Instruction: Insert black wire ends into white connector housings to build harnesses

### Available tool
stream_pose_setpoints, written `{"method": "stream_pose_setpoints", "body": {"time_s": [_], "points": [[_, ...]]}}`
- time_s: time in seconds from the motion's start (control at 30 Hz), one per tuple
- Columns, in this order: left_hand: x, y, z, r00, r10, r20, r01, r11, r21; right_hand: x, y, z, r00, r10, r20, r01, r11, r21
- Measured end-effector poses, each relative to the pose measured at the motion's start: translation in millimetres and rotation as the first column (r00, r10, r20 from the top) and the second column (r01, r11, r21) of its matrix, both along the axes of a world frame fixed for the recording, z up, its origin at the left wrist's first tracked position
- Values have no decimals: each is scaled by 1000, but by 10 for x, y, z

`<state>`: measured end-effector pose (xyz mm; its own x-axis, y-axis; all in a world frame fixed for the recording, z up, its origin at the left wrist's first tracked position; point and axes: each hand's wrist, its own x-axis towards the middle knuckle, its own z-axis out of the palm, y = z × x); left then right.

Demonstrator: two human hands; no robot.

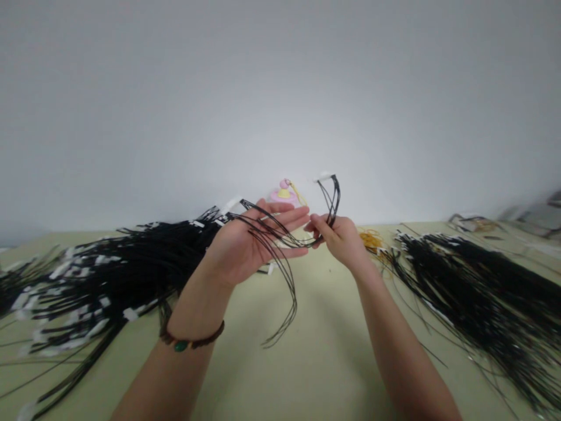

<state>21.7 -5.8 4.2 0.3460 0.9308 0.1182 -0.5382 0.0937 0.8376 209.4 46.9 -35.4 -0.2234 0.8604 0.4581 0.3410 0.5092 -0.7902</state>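
Observation:
Several thin black wires [287, 287] run between my hands, with white connectors on some of their ends. My left hand [252, 240] is palm up with its fingers stretched out, and the wires lie loosely across it. One white connector [231, 204] shows just past its thumb side. My right hand [335, 237] pinches the wires between thumb and fingers. Above that hand the wires loop up to another white connector [325, 175]. Loose wire ends hang in a curve below my left hand.
A large heap of black wires with white connectors [144, 257] covers the table's left side. More black wire bundles [473, 298] lie at the right, near yellow rubber bands [370, 240]. A pink and yellow object [284, 193] stands behind my hands, before the pale wall [280, 88].

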Motion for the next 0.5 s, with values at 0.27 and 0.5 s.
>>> {"method": "stream_pose_setpoints", "body": {"time_s": [0.27,0.5], "points": [[51,-92,41,993,-7,114,-3,997,80,-206,-151,-50,910,162,381,-249,949,191],[83,-93,45,985,13,170,-27,996,82,-243,-189,-25,869,63,490,-186,961,205]]}}
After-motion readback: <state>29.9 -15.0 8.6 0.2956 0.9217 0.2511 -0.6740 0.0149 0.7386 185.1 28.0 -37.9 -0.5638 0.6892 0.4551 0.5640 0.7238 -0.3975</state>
